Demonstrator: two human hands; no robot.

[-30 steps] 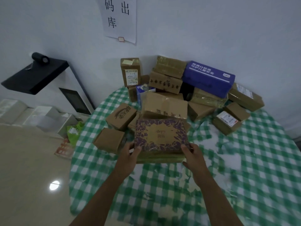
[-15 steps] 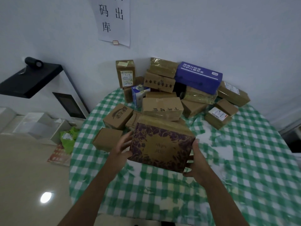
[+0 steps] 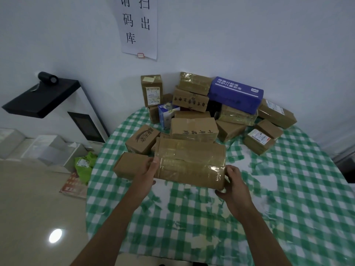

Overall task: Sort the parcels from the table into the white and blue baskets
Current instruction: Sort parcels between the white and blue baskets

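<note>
Turned over since half a second ago: the held parcel (image 3: 190, 164), whose purple patterned face has rotated out of sight, leaving a plain brown, heavily taped side uppermost.

Item in hand: cardboard parcel, wide and flat, glossy tape across top and near edge. Held just above the checked tablecloth (image 3: 288, 198), between both hands.

Left hand (image 3: 148, 173): at the parcel's left end, thumb laid on the top face, fingers hidden behind or beneath.

Right hand (image 3: 233, 181): curled round the near right corner, thumb below the edge.

Beyond the hands: piled brown boxes and a blue box (image 3: 235, 94); just left of the left hand, a small brown box (image 3: 128, 166).

Baskets: not in view.

Handling note: probably checking faces for a label. Tape looks slick, so keep both ends clamped and turn it close over the cloth. Lift clear of the small box at left before carrying away.
</note>
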